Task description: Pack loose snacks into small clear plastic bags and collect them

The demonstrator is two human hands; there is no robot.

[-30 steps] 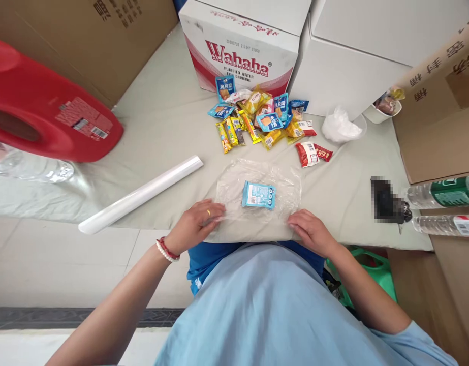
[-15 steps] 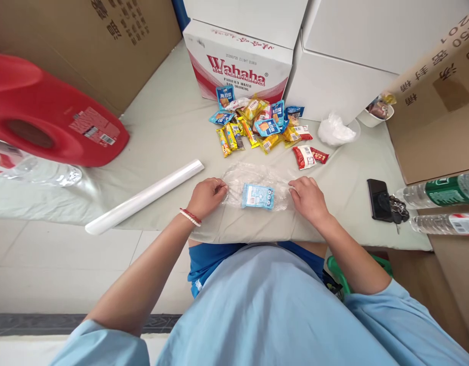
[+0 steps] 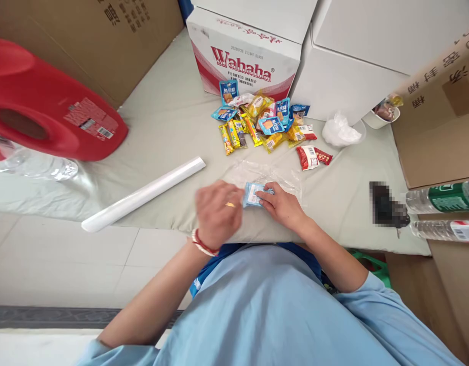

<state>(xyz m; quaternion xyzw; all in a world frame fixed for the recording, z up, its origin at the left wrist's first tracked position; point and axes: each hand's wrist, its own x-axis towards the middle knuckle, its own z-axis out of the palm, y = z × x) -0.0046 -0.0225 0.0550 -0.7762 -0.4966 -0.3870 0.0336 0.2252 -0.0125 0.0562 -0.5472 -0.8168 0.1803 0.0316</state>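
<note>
A small blue snack packet (image 3: 252, 193) lies on a sheet of clear plastic film (image 3: 257, 170) near the front edge of the grey-green covered table (image 3: 165, 122). My right hand (image 3: 283, 206) reaches in from the right, with thumb and fingers closed on the packet's right end. My left hand (image 3: 218, 213), with a ring and a red-and-white bracelet, hovers just left of the packet. It is smeared by motion, so its fingers cannot be made out. Part of the film is folded around the packet.
A pile of snack packets (image 3: 257, 119) lies behind, before a Wahaha carton (image 3: 249, 56). A white film roll (image 3: 143, 194) lies to the left, a red jug (image 3: 47, 109) beyond it. On the right are red packets (image 3: 314, 155), a white bag (image 3: 340, 132), a phone (image 3: 384, 208) and water bottles (image 3: 443, 198).
Both hands pulled the film's near edge up over the packet. Now my right hand has moved left onto the packet, and my left hand is moving quickly beside it.
</note>
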